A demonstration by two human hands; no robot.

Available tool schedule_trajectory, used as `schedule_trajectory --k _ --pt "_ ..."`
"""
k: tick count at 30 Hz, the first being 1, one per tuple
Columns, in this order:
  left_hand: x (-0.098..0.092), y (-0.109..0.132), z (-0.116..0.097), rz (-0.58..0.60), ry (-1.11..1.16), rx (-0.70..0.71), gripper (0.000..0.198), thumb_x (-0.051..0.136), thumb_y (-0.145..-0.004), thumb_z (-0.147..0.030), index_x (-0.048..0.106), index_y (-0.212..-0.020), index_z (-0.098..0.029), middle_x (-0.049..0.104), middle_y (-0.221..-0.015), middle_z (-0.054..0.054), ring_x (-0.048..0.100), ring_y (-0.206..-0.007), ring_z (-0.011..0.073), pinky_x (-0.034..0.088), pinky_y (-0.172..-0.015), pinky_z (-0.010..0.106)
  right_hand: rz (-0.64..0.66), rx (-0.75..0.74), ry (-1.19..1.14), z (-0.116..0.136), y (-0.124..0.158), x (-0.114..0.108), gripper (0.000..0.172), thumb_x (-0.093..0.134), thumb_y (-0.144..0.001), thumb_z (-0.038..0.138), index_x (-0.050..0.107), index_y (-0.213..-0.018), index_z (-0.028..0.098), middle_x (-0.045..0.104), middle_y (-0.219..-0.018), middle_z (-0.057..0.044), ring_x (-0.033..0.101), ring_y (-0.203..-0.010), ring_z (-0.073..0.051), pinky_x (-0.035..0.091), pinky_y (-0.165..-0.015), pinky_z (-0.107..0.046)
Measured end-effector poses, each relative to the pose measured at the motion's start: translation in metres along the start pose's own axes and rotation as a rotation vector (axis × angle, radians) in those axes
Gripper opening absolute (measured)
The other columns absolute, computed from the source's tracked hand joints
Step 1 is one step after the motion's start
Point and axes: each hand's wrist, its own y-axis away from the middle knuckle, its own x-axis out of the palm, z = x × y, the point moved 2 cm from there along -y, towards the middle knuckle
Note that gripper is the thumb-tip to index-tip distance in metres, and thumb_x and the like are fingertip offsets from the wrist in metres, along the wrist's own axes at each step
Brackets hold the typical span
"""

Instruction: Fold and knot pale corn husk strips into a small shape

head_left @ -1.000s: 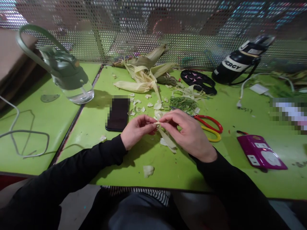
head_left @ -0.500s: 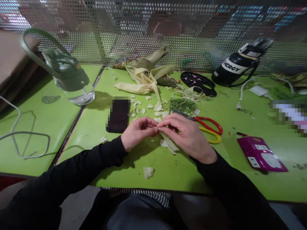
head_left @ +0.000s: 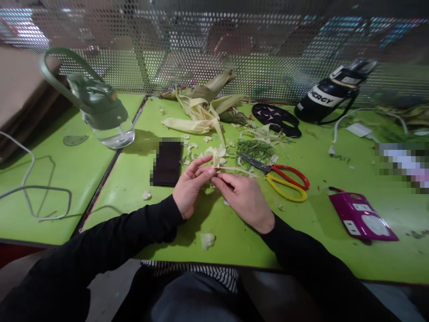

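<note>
My left hand [head_left: 191, 188] and my right hand [head_left: 246, 200] meet over the green table [head_left: 234, 232], both pinching a pale strip of corn husk [head_left: 231, 168] that stretches out to the right from the left fingertips. Small husk scraps [head_left: 201, 150] lie just beyond the hands. A black phone [head_left: 166, 162] rests left of my left hand. Red and yellow scissors [head_left: 284, 179] lie right of my right hand, beside a heap of thin green strips [head_left: 256, 147].
A pile of whole corn husks [head_left: 201, 109] sits at the back by the perforated metal screen [head_left: 214, 49]. A clear water bottle with a green lid [head_left: 103, 116] stands at left, a black bottle [head_left: 331, 96] at back right, a purple power strip [head_left: 360, 217] at right, a grey cable [head_left: 40, 192] at far left.
My right hand has turned and dropped lower, and the husk strip, which hung down under the hands, is now pulled out sideways to the right. The left hand has lifted a little.
</note>
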Motion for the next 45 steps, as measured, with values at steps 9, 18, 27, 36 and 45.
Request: schedule_trajectory --k 9,18,27,36,45 --pt "0.002 0.002 0.003 0.023 -0.044 0.019 0.043 0.079 -0.068 -0.016 0.066 -0.108 -0.022 0.067 -0.080 -0.005 0.061 -0.071 0.0067 0.047 -0.074 0.023 0.067 0.384 -0.842 -0.010 -0.002 0.016 0.032 0.067 -0.078 0.046 0.063 -0.076 0.015 0.055 -0.060 0.004 0.031 -0.041 -0.003 0.021 -0.037 -0.020" --pt "0.005 0.003 -0.007 0.048 -0.135 0.106 0.033 0.079 -0.068 -0.016 0.070 -0.100 -0.019 0.069 -0.079 -0.003 0.062 -0.071 0.0073 0.048 -0.070 0.021 0.183 0.358 -0.678 -0.003 0.000 0.011 0.017 0.057 -0.082 0.032 0.063 -0.076 0.017 0.052 -0.057 0.005 0.037 -0.044 -0.005 0.028 -0.042 -0.021" --pt "0.011 0.006 -0.021 0.067 -0.205 0.197 0.019 0.079 -0.070 -0.015 0.072 -0.087 -0.018 0.072 -0.087 -0.002 0.063 -0.076 0.0070 0.049 -0.078 0.020 0.405 0.185 -0.353 0.006 0.008 0.016 0.020 0.055 -0.079 0.020 0.056 -0.059 0.017 0.055 -0.054 0.004 0.045 -0.049 -0.008 0.031 -0.047 -0.022" --pt "0.014 0.010 -0.024 0.195 -0.277 0.239 0.019 0.082 -0.070 -0.024 0.068 -0.078 -0.014 0.074 -0.090 0.002 0.066 -0.073 0.0087 0.054 -0.072 0.020 0.409 0.198 -0.414 0.004 0.004 -0.004 0.025 0.065 -0.080 0.043 0.063 -0.076 0.018 0.059 -0.069 0.001 0.048 -0.058 -0.011 0.036 -0.053 -0.024" --pt "0.006 0.005 -0.022 0.200 -0.592 0.323 0.021 0.065 -0.085 -0.022 0.067 -0.104 -0.013 0.061 -0.077 0.000 0.051 -0.057 0.0048 0.044 -0.053 0.016 0.072 0.341 -0.452 -0.007 0.001 -0.020 0.062 0.029 -0.094 0.067 0.062 -0.074 0.018 0.056 -0.063 -0.001 0.045 -0.048 -0.010 0.034 -0.046 -0.025"
